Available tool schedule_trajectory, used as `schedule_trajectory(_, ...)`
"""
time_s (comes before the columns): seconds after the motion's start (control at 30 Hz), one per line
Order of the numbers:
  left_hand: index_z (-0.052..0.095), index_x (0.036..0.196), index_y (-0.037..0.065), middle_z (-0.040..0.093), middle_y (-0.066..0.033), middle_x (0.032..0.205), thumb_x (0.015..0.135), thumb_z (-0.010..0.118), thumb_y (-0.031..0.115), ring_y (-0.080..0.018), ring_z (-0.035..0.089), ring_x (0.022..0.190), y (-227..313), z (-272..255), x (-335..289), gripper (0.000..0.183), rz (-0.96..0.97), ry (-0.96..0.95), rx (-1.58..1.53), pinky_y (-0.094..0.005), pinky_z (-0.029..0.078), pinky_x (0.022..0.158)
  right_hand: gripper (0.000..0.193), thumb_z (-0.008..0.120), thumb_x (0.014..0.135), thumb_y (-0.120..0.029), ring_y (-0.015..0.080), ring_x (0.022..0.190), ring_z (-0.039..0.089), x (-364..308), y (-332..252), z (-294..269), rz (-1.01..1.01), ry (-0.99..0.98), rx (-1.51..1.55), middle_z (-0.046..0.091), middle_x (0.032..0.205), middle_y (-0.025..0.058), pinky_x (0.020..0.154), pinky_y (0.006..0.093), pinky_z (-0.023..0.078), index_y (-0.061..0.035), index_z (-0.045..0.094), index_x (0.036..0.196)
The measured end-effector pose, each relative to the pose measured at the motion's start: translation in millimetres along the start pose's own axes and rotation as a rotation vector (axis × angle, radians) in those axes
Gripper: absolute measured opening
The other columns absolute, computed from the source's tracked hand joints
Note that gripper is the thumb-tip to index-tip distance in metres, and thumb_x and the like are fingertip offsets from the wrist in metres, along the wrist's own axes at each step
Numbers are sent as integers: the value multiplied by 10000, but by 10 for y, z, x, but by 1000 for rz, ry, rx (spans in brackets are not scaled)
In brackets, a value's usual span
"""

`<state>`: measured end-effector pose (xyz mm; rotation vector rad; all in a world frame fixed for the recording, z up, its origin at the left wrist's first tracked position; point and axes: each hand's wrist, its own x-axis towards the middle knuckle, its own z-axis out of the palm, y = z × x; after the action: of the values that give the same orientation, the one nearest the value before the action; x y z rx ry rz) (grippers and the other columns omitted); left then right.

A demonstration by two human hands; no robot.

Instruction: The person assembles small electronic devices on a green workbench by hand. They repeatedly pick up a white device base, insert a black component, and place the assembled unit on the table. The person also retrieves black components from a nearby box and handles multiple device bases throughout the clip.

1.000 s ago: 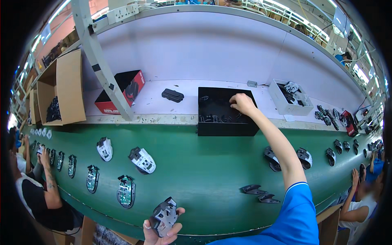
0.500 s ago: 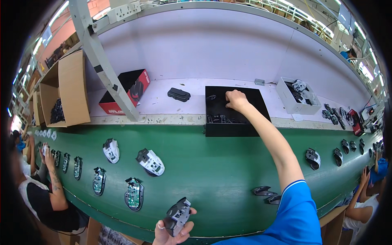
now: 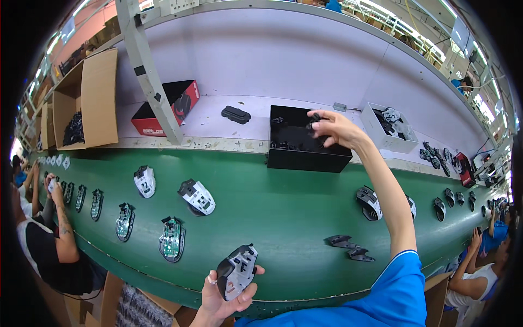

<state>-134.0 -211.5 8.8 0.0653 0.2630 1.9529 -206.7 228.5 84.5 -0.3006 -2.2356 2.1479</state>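
My left hand [image 3: 218, 306] grips a grey-and-black computer mouse shell [image 3: 238, 272] near the front of the green work surface, tilted so its inner side partly shows. My right hand [image 3: 342, 129] is raised over the right part of an open black box [image 3: 308, 160]. Its fingers pinch a small black part [image 3: 314, 120], whose exact kind I cannot make out. More small dark pieces lie inside the box. Two dark curved side pieces [image 3: 342, 241] lie below my right forearm, and a grey-and-black mouse [image 3: 370, 203] sits just left of that forearm.
White-and-black mouse shells [image 3: 197, 197] and mouse bases with green circuit boards [image 3: 172, 241] stand on the left. The shelf bears a red-and-black box [image 3: 189, 103], a black case [image 3: 236, 114] and a white box [image 3: 381, 131]. Co-workers sit at both sides; a metal post [image 3: 147, 76] rises left.
My right hand has come up out of the black box, now pinching a small black part. My left hand has turned and slightly raised the mouse shell. The view has shifted a little.
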Motion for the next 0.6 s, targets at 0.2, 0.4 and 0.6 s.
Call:
schedule_trajectory(0.2,335,1306,-51,437,-215,1237,806,546,602,-198,479,685,-43,4,-245,849,59,57,-60,-276,436,428,391,703,805,-262,135,770,672,-896,120,998,337,-372,-351,666,884,91,498,250,527,24,571,1037)
schedule_trajectory(0.4,332,1283,-94,457,-237,1187,823,529,597,-163,490,642,-90,143,-285,854,54,49,130,-254,435,376,404,684,823,-224,90,603,584,-1210,510,1214,354,-253,-282,639,795,35,450,220,497,21,575,1125)
schedule_trajectory(0.6,292,1331,-25,421,-253,1206,820,544,582,-197,486,664,-103,130,-364,832,47,45,132,-270,453,398,381,646,842,-175,102,540,601,-1511,680,1383,159,-54,-406,653,748,80,396,232,468,38,545,1142)
